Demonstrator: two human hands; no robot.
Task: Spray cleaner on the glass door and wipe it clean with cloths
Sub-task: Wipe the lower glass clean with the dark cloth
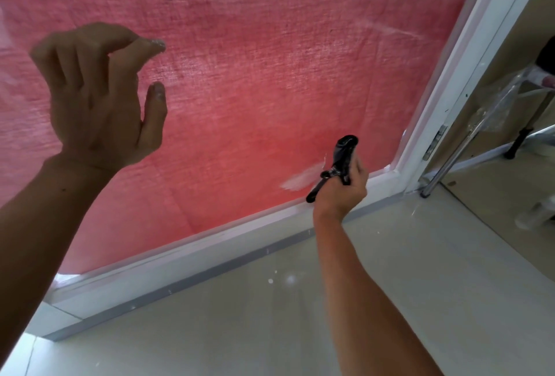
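The glass door (270,60) fills the upper view, with pink-red fabric showing behind the pane. My right hand (342,192) grips a black spray trigger head (342,156) low down, close to the pane's bottom right corner; the bottle below it is hidden by my hand. A white smear (297,181) sits on the glass just left of the nozzle. My left hand (99,96) is raised in front of the pane at the left, fingers loosely bent and thumb apart, holding nothing. No cloth is in view.
A white door frame (192,251) and grey threshold strip (210,273) run along the bottom of the pane above a pale tiled floor (240,330). At right stand a white jamb (468,54), a metal bar handle (450,159) and crumpled clear plastic (504,105).
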